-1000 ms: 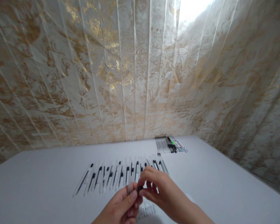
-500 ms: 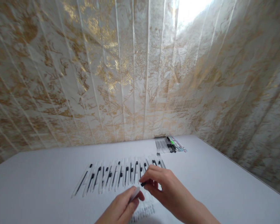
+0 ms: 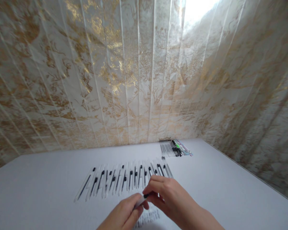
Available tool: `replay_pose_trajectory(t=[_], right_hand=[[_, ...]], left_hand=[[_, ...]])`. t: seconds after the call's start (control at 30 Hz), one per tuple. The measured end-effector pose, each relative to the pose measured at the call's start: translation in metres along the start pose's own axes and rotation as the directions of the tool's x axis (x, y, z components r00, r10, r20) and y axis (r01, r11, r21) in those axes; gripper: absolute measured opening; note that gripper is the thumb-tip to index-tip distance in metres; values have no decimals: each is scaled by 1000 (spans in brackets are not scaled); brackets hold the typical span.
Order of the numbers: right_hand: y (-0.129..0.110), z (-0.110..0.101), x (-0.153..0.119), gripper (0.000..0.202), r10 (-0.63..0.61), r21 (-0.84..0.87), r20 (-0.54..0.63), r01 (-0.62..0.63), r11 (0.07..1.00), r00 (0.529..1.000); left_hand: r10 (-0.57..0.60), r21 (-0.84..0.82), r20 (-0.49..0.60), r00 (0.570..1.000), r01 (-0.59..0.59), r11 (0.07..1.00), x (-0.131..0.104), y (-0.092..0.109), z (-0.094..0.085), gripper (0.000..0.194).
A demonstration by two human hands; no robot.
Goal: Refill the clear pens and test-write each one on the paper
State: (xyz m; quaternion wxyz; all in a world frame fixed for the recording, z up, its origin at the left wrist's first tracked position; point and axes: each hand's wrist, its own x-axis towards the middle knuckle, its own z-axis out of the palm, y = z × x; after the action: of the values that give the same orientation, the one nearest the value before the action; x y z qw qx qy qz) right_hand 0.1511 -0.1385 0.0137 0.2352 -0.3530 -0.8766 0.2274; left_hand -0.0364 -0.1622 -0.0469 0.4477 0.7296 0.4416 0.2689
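Observation:
My left hand (image 3: 127,212) is closed around a whitish translucent pen barrel (image 3: 139,202), which tilts up to the right. Between the fingertips of my right hand (image 3: 166,198) is a small black pen cap (image 3: 146,195). The cap meets the upper end of the barrel; whether it is fully seated I cannot tell. Just beyond both hands lies a long row of pen parts (image 3: 112,180): clear barrels, dark refills and black caps side by side on the white table (image 3: 38,191).
At the back right lie several finished-looking pens and markers (image 3: 176,148), one with a green label. Small printed or dark marks (image 3: 148,217) show below my hands, partly covered. A gold-and-white patterned curtain (image 3: 124,80) rises behind the table.
My right hand has moved slightly down and left, bringing the black cap from just apart to touching the end of the barrel. My left hand has stayed almost in place.

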Motion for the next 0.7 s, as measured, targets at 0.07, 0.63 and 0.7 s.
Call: replay_pose_trajectory(t=[0.07, 0.63, 0.7], right_hand=[[-2, -2, 0, 20, 9, -28, 43, -8, 1000, 999], [5, 19, -2, 36, 121, -204, 7, -117, 972, 993], [6, 21, -2, 25, 83, -178, -22, -86, 980, 996]], left_hand=[[29, 41, 52, 998, -31, 999, 1, -3, -3, 25], [41, 309, -108, 993, -5, 951, -1, -5, -6, 19], [34, 310, -113, 993, 3, 951, -1, -4, -6, 19]])
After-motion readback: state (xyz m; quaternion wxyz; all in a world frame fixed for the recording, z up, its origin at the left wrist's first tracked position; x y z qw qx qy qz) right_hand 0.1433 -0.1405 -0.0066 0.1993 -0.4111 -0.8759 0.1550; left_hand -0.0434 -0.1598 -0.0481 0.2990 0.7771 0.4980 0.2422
